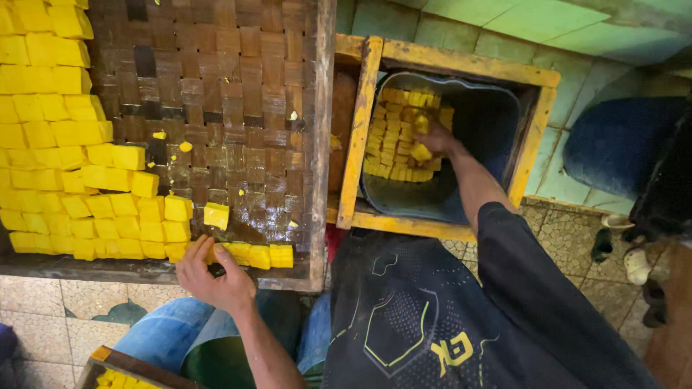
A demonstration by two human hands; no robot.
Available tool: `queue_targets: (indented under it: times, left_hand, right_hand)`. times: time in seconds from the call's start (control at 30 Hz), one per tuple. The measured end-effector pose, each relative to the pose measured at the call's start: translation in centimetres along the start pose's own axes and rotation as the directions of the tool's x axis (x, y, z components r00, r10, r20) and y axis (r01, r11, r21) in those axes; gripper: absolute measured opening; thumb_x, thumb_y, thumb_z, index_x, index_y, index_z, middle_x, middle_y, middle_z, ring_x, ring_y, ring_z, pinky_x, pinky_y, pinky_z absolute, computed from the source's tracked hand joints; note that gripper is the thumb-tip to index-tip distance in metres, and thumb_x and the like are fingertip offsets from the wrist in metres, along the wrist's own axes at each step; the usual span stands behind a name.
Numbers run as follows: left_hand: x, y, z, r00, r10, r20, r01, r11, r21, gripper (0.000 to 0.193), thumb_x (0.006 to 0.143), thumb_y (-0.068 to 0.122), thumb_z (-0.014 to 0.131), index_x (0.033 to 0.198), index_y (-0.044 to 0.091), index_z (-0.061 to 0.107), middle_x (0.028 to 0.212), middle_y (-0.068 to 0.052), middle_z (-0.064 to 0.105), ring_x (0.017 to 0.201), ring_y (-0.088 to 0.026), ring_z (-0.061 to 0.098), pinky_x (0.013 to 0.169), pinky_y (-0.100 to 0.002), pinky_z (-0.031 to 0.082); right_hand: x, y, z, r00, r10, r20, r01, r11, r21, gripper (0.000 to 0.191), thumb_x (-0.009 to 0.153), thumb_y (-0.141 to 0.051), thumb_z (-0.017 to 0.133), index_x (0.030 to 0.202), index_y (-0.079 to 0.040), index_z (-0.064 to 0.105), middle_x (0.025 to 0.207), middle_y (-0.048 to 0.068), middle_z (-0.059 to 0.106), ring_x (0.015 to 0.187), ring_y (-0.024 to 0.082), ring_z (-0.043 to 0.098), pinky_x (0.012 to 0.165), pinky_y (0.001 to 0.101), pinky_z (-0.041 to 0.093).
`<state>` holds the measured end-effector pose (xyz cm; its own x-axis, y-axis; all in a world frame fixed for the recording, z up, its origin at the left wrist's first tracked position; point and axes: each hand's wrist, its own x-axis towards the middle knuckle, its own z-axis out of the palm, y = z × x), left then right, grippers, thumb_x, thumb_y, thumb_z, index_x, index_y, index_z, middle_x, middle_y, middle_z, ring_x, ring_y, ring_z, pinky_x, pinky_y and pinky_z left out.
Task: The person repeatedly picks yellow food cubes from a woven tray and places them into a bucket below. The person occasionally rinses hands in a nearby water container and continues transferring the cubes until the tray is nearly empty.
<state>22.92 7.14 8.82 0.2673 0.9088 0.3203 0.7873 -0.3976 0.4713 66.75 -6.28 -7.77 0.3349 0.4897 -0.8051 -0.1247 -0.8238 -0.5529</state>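
- Nearest the camera, a dark shirt with yellow line markings fills the lower middle, with blue jeans to its left.
- Left hand rests at the near edge of a woven tray, fingers curled onto a short row of yellow cubes; it touches them, but whether it grips one cannot be told.
- One loose cube lies just beyond that hand, apart from the row.
- Packed cubes cover the tray's left side in tight rows; small yellow crumbs dot the bare weave.
- Right hand reaches down into a dark tub, fingers closed around a yellow cube.
- Stacked cubes fill the tub's left half, in neat rows against its wall, right beside that hand.
- Around the tub sits a yellow wooden frame, just right of the tray.
- Green tiles lie beyond the frame; patterned floor tiles show at the lower left.
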Motion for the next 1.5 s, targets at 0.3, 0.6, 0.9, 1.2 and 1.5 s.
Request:
queue_targets:
  times: [0.3,0.6,0.9,1.2,1.5]
  left_hand:
    - [0.2,0.4,0.4,0.999,-0.028,0.028,0.027,0.999,0.045,0.014,0.105,0.015,0.066,0.114,0.005,0.068,0.123,-0.012,0.071,0.118,-0.033,0.060,0.111,-0.047,0.041]
    - [0.0,0.0,0.3,1.000,0.018,-0.022,-0.018,1.000,0.012,0.014,0.104,0.016,0.068,0.114,0.006,0.069,0.121,-0.010,0.072,0.115,-0.032,0.061,0.114,-0.050,0.040]
    - [0.1,-3.0,-0.7,0.989,-0.072,-0.132,0.056,0.991,-0.119,0.033,0.098,0.016,0.057,0.127,0.004,0.066,0.125,-0.016,0.068,0.120,-0.038,0.059,0.109,-0.051,0.041]
    - [-2.0,-4.2,-5.5,0.933,-0.268,-0.239,0.116,0.854,-0.507,0.028,0.102,0.007,0.057,0.130,0.000,0.058,0.131,-0.018,0.062,0.125,-0.036,0.056,0.111,-0.045,0.043]
    - [-2.9,-4.7,-8.0,0.928,-0.298,-0.222,0.146,0.842,-0.520,0.017,0.100,0.007,0.062,0.116,0.002,0.064,0.124,-0.016,0.064,0.120,-0.035,0.059,0.108,-0.046,0.045]
  right_hand:
    - [1.6,2.0,3.3,0.986,-0.102,-0.129,-0.001,0.781,-0.625,0.107,0.076,-0.017,0.080,0.159,-0.007,0.012,0.135,0.039,0.053,0.119,0.054,0.056,0.098,0.0540,0.049]
    - [0.9,-3.5,-1.8,0.993,0.114,0.030,-0.062,0.722,-0.689,0.030,0.089,-0.023,0.065,0.117,-0.013,0.061,0.101,0.018,0.075,0.088,0.028,0.073,0.079,0.0395,0.055]
    - [-15.5,-17.8,12.3,0.526,-0.801,-0.288,0.740,0.597,-0.310,0.018,0.100,-0.022,0.071,0.109,-0.006,0.067,0.087,0.009,0.070,0.077,0.022,0.067,0.072,0.0350,0.054]
    - [-17.2,-18.7,32.7,0.160,-0.976,0.150,0.715,0.010,-0.699,0.035,0.083,-0.027,0.076,0.109,-0.006,0.067,0.108,0.015,0.062,0.103,0.036,0.058,0.089,0.0492,0.044]
    - [-14.0,-21.6,40.1,0.127,-0.991,0.038,0.667,0.057,-0.743,0.037,0.081,-0.024,0.075,0.106,0.000,0.062,0.107,0.021,0.060,0.100,0.040,0.055,0.084,0.0528,0.042]
